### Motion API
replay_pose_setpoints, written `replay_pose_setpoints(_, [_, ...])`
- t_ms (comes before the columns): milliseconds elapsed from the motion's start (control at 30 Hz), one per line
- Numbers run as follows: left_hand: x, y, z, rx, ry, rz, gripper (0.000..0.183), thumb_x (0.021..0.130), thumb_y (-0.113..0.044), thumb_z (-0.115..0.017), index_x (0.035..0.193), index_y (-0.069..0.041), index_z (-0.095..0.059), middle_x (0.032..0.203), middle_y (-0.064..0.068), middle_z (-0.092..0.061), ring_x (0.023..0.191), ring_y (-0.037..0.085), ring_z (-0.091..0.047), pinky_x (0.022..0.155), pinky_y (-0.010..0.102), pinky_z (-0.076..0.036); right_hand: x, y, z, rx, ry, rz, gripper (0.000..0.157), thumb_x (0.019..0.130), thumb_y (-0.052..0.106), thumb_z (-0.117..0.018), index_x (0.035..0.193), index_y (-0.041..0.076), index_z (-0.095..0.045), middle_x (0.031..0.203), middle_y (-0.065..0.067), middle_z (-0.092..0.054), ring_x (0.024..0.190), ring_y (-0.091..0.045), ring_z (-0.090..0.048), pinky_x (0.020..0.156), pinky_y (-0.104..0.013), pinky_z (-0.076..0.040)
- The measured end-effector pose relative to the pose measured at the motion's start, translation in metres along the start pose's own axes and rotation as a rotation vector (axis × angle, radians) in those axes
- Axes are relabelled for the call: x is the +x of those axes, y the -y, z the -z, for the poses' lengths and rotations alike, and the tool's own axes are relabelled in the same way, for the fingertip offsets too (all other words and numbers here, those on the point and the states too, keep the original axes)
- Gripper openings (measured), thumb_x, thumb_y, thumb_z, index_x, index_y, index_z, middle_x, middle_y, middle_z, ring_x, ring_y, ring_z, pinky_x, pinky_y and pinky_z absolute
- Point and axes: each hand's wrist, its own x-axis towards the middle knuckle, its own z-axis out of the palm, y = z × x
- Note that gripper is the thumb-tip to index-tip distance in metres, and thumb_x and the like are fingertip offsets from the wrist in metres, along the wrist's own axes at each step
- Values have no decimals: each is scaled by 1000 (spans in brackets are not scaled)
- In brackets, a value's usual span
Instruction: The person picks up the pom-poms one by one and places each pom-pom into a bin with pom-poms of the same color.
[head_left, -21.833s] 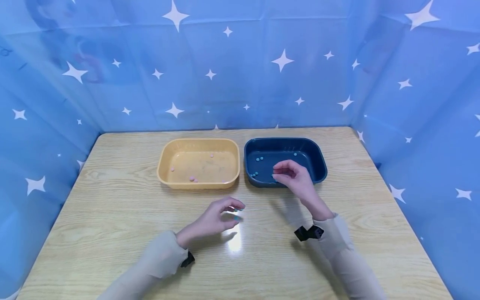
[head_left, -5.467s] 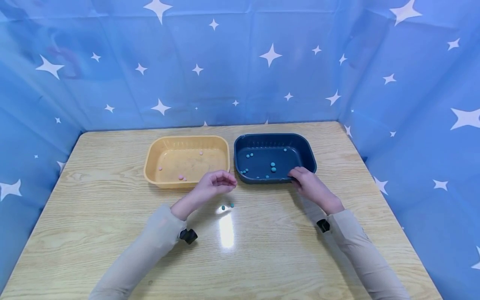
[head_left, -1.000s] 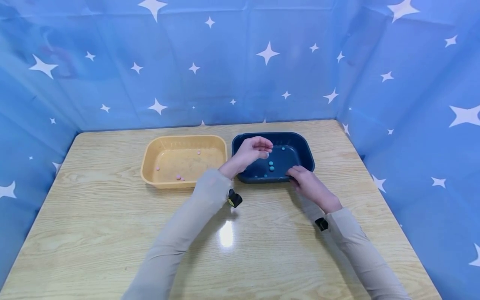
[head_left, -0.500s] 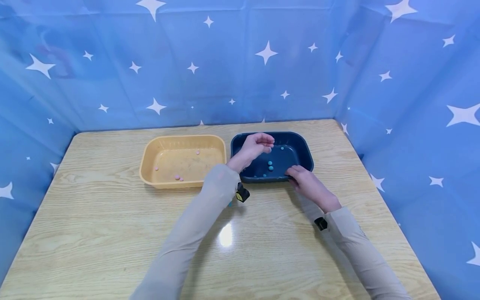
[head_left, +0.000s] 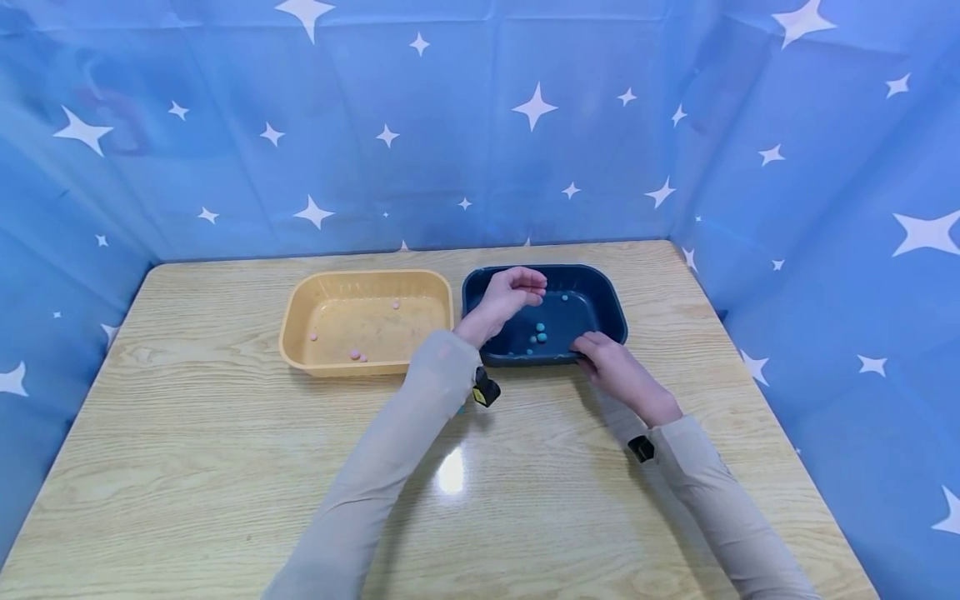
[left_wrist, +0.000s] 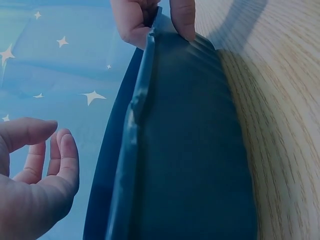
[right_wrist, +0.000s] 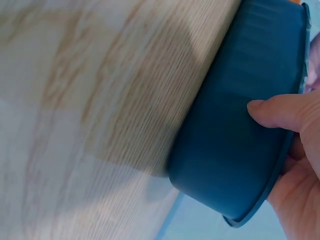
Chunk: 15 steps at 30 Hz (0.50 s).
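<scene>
In the head view my left hand (head_left: 517,287) is over the dark blue tray (head_left: 588,312). Its fingers are loosely bent, and the left wrist view shows a gap between thumb and fingertips with nothing in it. My right hand (head_left: 611,367) grips the tray's near right rim; in the right wrist view the thumb (right_wrist: 270,111) presses the outer wall and the other fingers go over the rim. Small teal balls (head_left: 542,337) lie on the tray's floor. The left hand and wrist cover the tray's left part.
A yellow tray (head_left: 288,354) with several small pink balls (head_left: 355,355) stands left of the blue one. A teal ball (head_left: 461,409) on the wooden table (head_left: 187,467) is partly hidden by the left sleeve. A starry blue curtain (head_left: 450,125) surrounds the table.
My left hand has moved from in front of the trays to above the blue one. Since half a second ago another small teal ball shows in it. The right hand keeps its grip.
</scene>
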Motion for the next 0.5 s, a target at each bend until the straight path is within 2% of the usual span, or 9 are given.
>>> replay_pose_setpoints(267, [-7, -4, 0, -3, 20, -18, 27, 87, 10, -57, 113, 2, -59, 119, 22, -57, 108, 30, -58, 88, 24, -49, 1, 1, 0, -10, 5, -14, 16, 78, -10, -68, 89, 1, -62, 84, -9, -61, 80, -22, -56, 73, -39, -52])
replay_pose_setpoints(500, [-21, -6, 5, 20, 19, -26, 25, 86, 8, -59, 109, -1, -60, 110, 16, -62, 103, 27, -60, 86, 24, -50, 0, 1, 1, 0, 7, -4, 16, 78, -11, -66, 90, -1, -62, 85, -10, -61, 81, -24, -57, 73, -39, -51])
